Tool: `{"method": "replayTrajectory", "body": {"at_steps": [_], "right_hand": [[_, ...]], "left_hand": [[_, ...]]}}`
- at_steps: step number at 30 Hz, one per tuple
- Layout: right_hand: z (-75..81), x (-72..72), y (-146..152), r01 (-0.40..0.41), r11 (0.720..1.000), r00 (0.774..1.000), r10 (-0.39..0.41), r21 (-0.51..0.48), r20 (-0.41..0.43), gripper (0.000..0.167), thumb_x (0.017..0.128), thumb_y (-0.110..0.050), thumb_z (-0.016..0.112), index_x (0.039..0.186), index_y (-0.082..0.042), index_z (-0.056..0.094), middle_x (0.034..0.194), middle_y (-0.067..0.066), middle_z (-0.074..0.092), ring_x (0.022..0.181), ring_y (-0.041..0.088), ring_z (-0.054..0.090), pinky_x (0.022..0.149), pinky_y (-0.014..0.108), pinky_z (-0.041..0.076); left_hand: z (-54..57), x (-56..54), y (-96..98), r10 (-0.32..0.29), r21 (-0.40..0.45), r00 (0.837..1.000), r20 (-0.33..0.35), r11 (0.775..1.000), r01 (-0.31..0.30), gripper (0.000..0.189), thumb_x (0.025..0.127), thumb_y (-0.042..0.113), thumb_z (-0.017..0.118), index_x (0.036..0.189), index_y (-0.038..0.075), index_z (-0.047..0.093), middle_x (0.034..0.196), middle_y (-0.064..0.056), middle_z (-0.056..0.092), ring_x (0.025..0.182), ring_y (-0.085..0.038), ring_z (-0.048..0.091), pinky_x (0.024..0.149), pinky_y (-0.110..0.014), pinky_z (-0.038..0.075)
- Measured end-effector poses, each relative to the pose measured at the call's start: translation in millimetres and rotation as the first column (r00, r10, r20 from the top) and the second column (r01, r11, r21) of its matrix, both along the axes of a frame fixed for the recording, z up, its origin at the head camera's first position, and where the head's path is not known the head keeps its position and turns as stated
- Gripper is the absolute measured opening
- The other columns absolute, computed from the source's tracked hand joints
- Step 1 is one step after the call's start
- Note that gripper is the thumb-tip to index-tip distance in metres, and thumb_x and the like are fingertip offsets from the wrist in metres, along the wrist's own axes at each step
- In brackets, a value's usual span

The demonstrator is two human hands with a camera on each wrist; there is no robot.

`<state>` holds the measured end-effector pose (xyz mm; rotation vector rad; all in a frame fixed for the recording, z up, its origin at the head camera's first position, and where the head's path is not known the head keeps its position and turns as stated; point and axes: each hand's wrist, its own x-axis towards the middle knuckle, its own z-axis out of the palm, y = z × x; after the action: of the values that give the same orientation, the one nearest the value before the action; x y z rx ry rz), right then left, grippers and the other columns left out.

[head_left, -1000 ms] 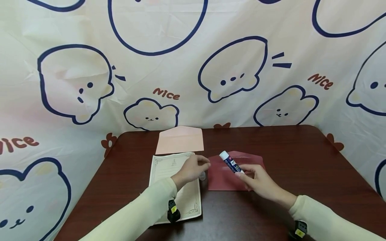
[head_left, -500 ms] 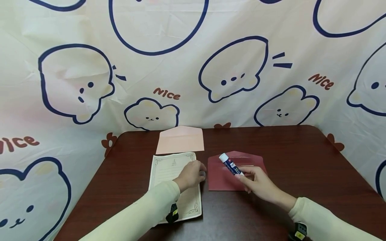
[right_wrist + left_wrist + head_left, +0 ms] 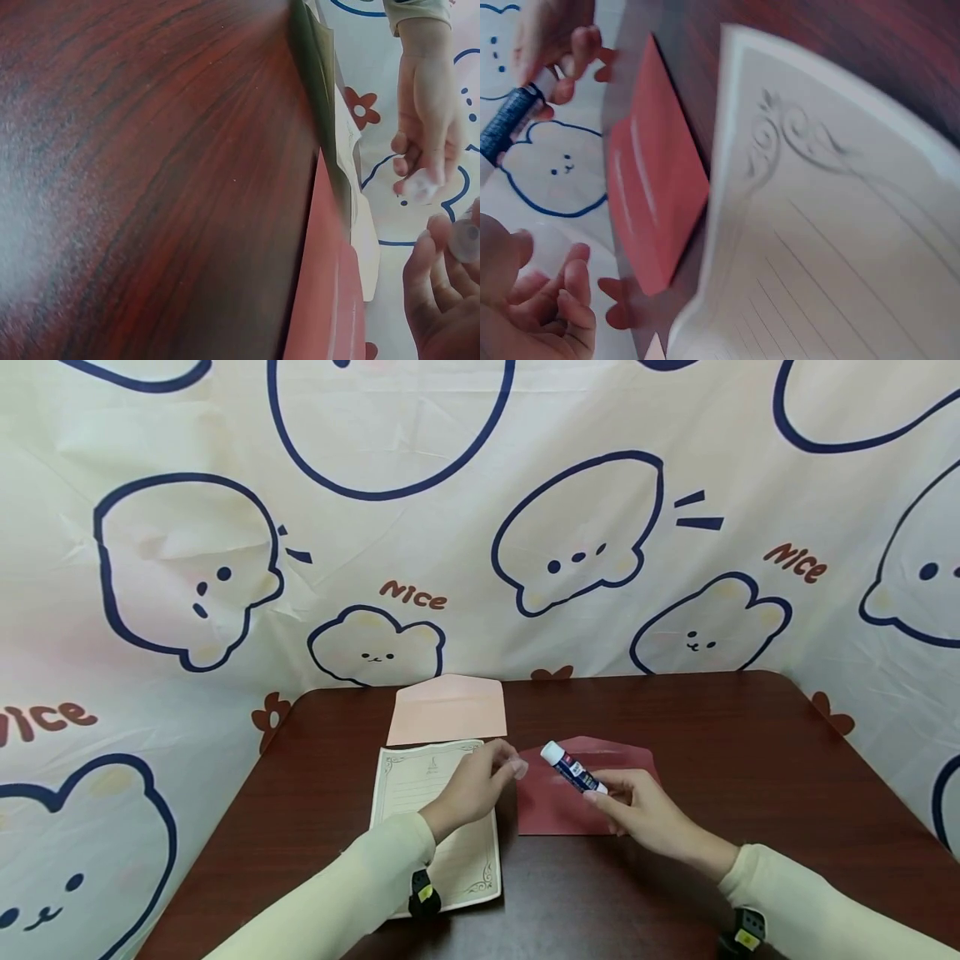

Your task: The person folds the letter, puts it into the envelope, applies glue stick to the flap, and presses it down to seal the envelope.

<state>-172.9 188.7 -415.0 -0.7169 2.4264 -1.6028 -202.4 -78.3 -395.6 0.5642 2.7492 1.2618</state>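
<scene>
My left hand (image 3: pixel 474 783) pinches a small translucent cap (image 3: pixel 521 768) between thumb and fingers, above the right edge of the letter paper (image 3: pixel 457 877). The right wrist view shows the cap (image 3: pixel 424 185) at its fingertips. My right hand (image 3: pixel 645 806) grips a dark blue glue stick (image 3: pixel 573 770) near its lower end, tilted with the white end up and to the left. Beneath the glue stick lies a red envelope (image 3: pixel 547 814), its flap open on the far side. Cap and glue stick are apart.
A pale pink envelope (image 3: pixel 450 714) lies behind the letter paper, near the far edge of the dark wood table (image 3: pixel 720 735). A printed cloth (image 3: pixel 465 543) with bear drawings hangs behind the table and at its sides.
My left hand dipped, then rose again; the cap, earlier below its fingers, now sits at the fingertips. The right hand with the glue stick has barely shifted.
</scene>
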Motion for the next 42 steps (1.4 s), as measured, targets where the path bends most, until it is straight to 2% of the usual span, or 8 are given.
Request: {"method": "replayTrajectory", "body": {"at_steps": [6, 11, 13, 19, 29, 34, 37, 42], "right_hand": [[5.9, -0.4, 0.2, 0.009, 1.000, 1.000, -0.009, 0.014, 0.011, 0.033, 0.101, -0.019, 0.062, 0.126, 0.002, 0.064, 0.074, 0.017, 0.056, 0.051, 0.009, 0.050, 0.046, 0.026, 0.048], [10.3, -0.3, 1.3, 0.015, 0.999, 0.999, -0.017, 0.032, 0.044, 0.039, 0.101, -0.022, 0.063, 0.133, 0.000, 0.061, 0.091, 0.023, 0.060, 0.053, 0.010, 0.051, 0.047, 0.025, 0.048], [11.6, 0.2, 1.4, 0.023, 0.999, 0.999, -0.026, 0.047, 0.048, 0.041, 0.100, -0.023, 0.064, 0.135, 0.000, 0.061, 0.099, 0.026, 0.061, 0.053, 0.009, 0.051, 0.048, 0.025, 0.049], [16.5, 1.4, -0.8, 0.033, 0.995, 0.999, -0.034, 0.093, 0.012, 0.040, 0.099, -0.024, 0.066, 0.134, -0.005, 0.063, 0.111, 0.023, 0.065, 0.055, 0.008, 0.050, 0.047, 0.025, 0.048], [16.2, 1.2, -1.5, 0.085, 0.971, 0.983, -0.046, 0.222, -0.177, 0.033, 0.096, -0.026, 0.070, 0.127, -0.013, 0.070, 0.097, 0.000, 0.068, 0.070, 0.007, 0.051, 0.056, 0.022, 0.046], [14.1, 2.4, -1.1, 0.099, 0.952, 0.960, -0.015, 0.288, -0.280, 0.034, 0.096, -0.028, 0.069, 0.128, -0.014, 0.070, 0.112, -0.002, 0.073, 0.087, 0.006, 0.059, 0.072, 0.023, 0.053], [14.7, 4.0, -2.0, 0.101, 0.943, 0.944, 0.009, 0.316, -0.330, 0.034, 0.096, -0.028, 0.069, 0.127, -0.013, 0.070, 0.118, -0.001, 0.074, 0.094, 0.005, 0.062, 0.081, 0.027, 0.056], [17.5, 5.7, -4.5, 0.074, 0.938, 0.933, 0.055, 0.338, -0.355, 0.034, 0.095, -0.024, 0.071, 0.129, -0.017, 0.069, 0.117, -0.006, 0.074, 0.093, 0.003, 0.062, 0.081, 0.028, 0.057]], "left_hand": [[7.9, 6.9, 0.3, -0.019, 0.154, 1.000, 0.023, 0.988, 0.016, 0.019, 0.107, 0.019, 0.050, 0.118, 0.006, 0.058, 0.098, -0.012, 0.067, 0.085, -0.017, 0.060, 0.075, -0.026, 0.050], [15.3, 14.5, 2.3, -0.040, 0.300, 0.997, 0.065, 0.954, 0.019, 0.018, 0.107, 0.014, 0.049, 0.120, 0.004, 0.056, 0.103, -0.018, 0.067, 0.090, -0.028, 0.064, 0.082, -0.040, 0.056], [16.6, 16.1, 2.9, -0.045, 0.327, 0.996, 0.074, 0.945, 0.018, 0.018, 0.107, 0.012, 0.049, 0.121, 0.003, 0.056, 0.104, -0.020, 0.067, 0.089, -0.026, 0.063, 0.084, -0.044, 0.056], [17.6, 17.4, 2.2, -0.068, 0.370, 0.995, 0.072, 0.928, 0.037, 0.018, 0.106, 0.007, 0.049, 0.122, 0.001, 0.054, 0.105, -0.024, 0.068, 0.083, -0.017, 0.058, 0.078, -0.027, 0.053], [13.2, 21.4, 0.5, -0.128, 0.379, 0.989, 0.076, 0.921, 0.090, 0.017, 0.103, 0.008, 0.055, 0.118, -0.002, 0.056, 0.107, -0.025, 0.070, 0.087, -0.012, 0.059, 0.074, -0.021, 0.046], [9.0, 23.3, -1.5, -0.169, 0.421, 0.976, 0.139, 0.902, 0.096, 0.018, 0.101, 0.003, 0.058, 0.116, -0.008, 0.054, 0.102, -0.032, 0.069, 0.072, -0.010, 0.063, 0.066, -0.022, 0.052], [8.6, 24.3, -3.2, -0.192, 0.441, 0.964, 0.182, 0.893, 0.095, 0.019, 0.100, 0.001, 0.058, 0.115, -0.010, 0.052, 0.100, -0.037, 0.068, 0.063, -0.011, 0.063, 0.058, -0.022, 0.050], [10.0, 25.5, -7.0, -0.224, 0.405, 0.951, 0.215, 0.906, 0.123, 0.018, 0.101, 0.003, 0.057, 0.114, -0.009, 0.052, 0.099, -0.040, 0.067, 0.060, -0.006, 0.063, 0.053, -0.020, 0.044]]}}
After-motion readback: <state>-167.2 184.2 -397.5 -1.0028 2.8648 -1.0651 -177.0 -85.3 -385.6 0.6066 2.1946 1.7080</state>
